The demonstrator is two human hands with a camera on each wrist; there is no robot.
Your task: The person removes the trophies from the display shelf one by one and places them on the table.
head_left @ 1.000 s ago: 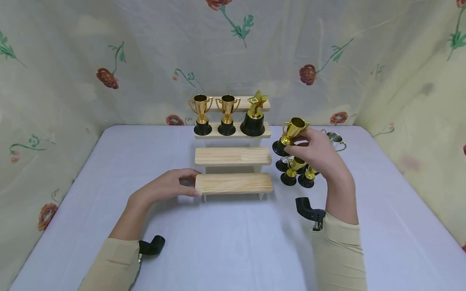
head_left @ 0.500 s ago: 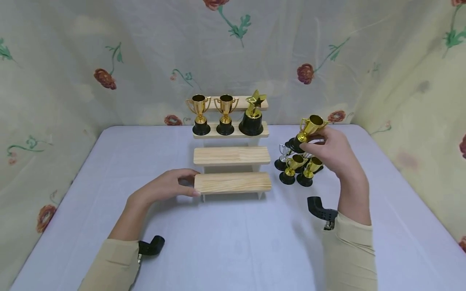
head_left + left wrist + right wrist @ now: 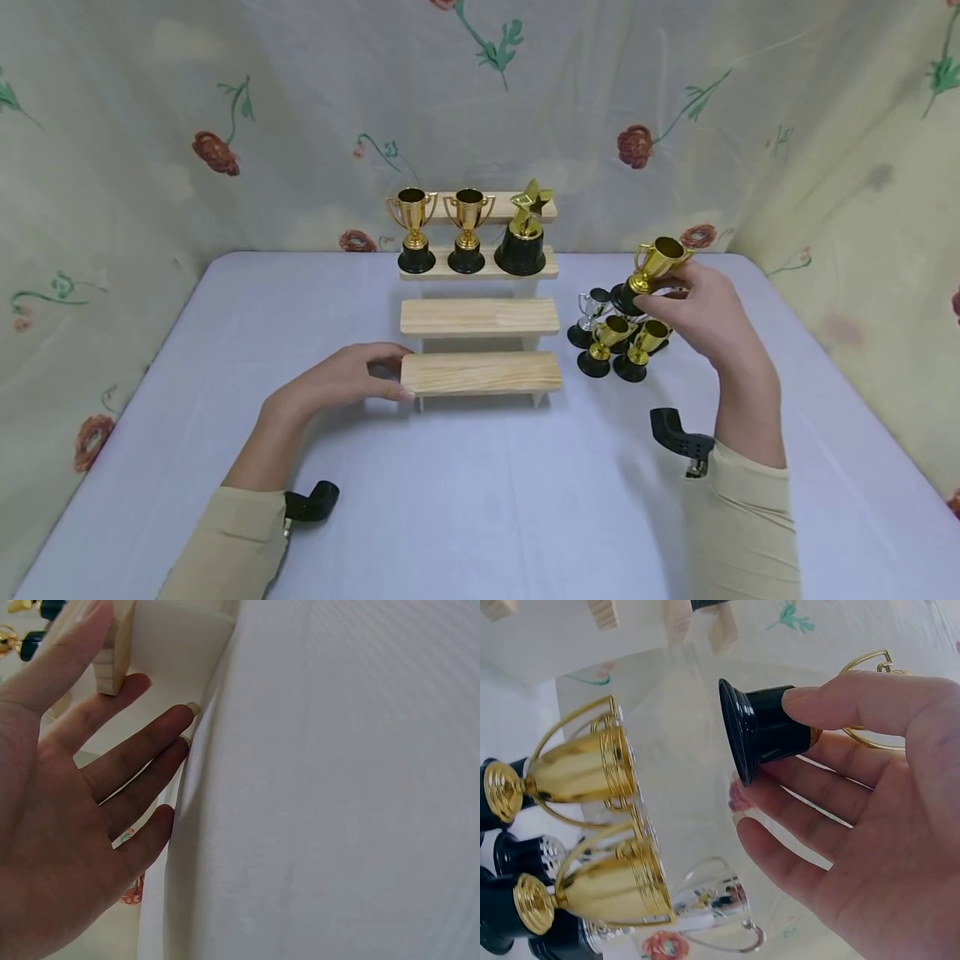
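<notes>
Glossy 2-handled gold cup [image 3: 652, 265], flared black base [image 3: 776, 724], in right hand [image 3: 697, 308]

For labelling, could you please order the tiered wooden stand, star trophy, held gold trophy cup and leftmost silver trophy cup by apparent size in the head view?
Tiered wooden stand
Star trophy, held gold trophy cup: unsure, cup partly covered
Leftmost silver trophy cup

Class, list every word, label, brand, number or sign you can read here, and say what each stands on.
None: no text can be read in any view.
The gold trophy in the right hand shows no lettering.
The star trophy and wooden stand show none either.
The backdrop bears flower pictures, not writing.
</notes>
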